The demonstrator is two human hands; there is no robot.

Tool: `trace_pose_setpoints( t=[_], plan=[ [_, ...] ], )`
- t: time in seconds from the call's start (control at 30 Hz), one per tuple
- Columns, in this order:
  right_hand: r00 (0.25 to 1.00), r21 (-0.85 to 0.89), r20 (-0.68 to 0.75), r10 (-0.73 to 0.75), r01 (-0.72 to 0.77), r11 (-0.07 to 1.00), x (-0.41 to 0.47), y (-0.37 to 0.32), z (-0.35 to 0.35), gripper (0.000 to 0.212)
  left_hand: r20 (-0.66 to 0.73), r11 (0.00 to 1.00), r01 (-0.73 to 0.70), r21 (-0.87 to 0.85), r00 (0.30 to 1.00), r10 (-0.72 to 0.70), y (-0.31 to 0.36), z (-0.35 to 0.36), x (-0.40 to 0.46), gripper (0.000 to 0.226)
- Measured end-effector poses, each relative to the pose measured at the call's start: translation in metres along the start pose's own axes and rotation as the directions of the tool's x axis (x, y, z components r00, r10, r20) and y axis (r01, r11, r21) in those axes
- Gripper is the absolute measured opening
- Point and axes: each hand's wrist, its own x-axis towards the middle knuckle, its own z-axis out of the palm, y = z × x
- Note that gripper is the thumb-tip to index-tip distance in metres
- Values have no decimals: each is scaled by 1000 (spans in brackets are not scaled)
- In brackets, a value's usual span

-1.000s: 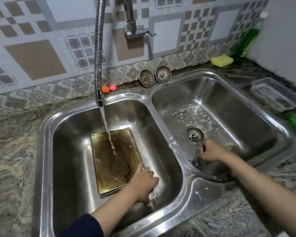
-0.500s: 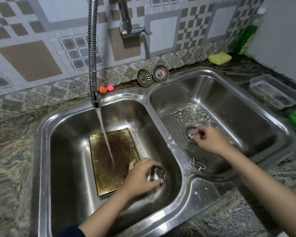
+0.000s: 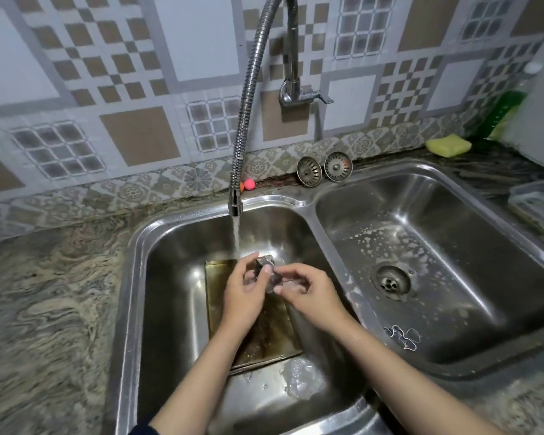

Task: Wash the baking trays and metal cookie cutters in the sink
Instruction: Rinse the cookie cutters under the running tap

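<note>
A small metal cookie cutter (image 3: 266, 266) is held under the running water in the left sink basin (image 3: 170, 277). My left hand (image 3: 244, 291) grips it from the left and my right hand (image 3: 308, 293) pinches it from the right. Below both hands a brownish, stained baking tray (image 3: 264, 337) lies flat on the basin floor, partly hidden by my hands and forearms. More cookie cutters (image 3: 402, 335) lie at the near left of the right basin (image 3: 453, 262). Water streams from the flexible faucet hose (image 3: 235, 202).
Two strainer plugs (image 3: 324, 167) lean against the tiled wall behind the sink. A yellow sponge (image 3: 448, 145) and a green bottle (image 3: 500, 116) stand at the back right. A clear plastic container (image 3: 537, 204) is on the right counter. Soap foam speckles the right basin.
My left hand lifted a cookie cutter from beside the tray up under the stream. My right hand crossed from the right basin to the left one and now pinches the same cutter.
</note>
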Motion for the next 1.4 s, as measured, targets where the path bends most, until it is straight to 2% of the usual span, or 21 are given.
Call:
trace_pose_setpoints(
  t=[0.23, 0.5, 0.67, 0.83, 1.03, 1.27, 1.4],
  plan=[
    [998, -11, -64, -16, 16, 1000, 20, -4, 14, 25, 6, 998, -54, 39, 999, 54, -1, -22, 0, 27],
    [998, -48, -60, -16, 13, 999, 33, 7, 23, 21, -27, 1000, -19, -14, 999, 18, -18, -35, -3, 27],
    [999, -51, -44, -7, 5, 999, 42, 11, 29, 20, -41, 998, 51, -47, 998, -52, -19, -42, -4, 24],
    [999, -29, -41, -5, 4, 1000, 50, 13, 32, 19, 10, 996, 40, -75, 999, -39, -12, -52, -4, 31],
    [997, 53, -52, 55, -52, 997, 54, 17, 22, 21, 87, 997, 80, -22, 993, -78, -6, -55, 6, 31],
    [990, 119, -75, 119, -110, 987, 58, 22, 8, 19, 175, 999, 4, 51, 985, -13, 2, -47, 21, 39],
    [989, 129, -68, 128, -118, 985, 58, 21, 6, 20, 177, 998, 23, 55, 984, -33, 0, -46, 26, 45]
  ],
)
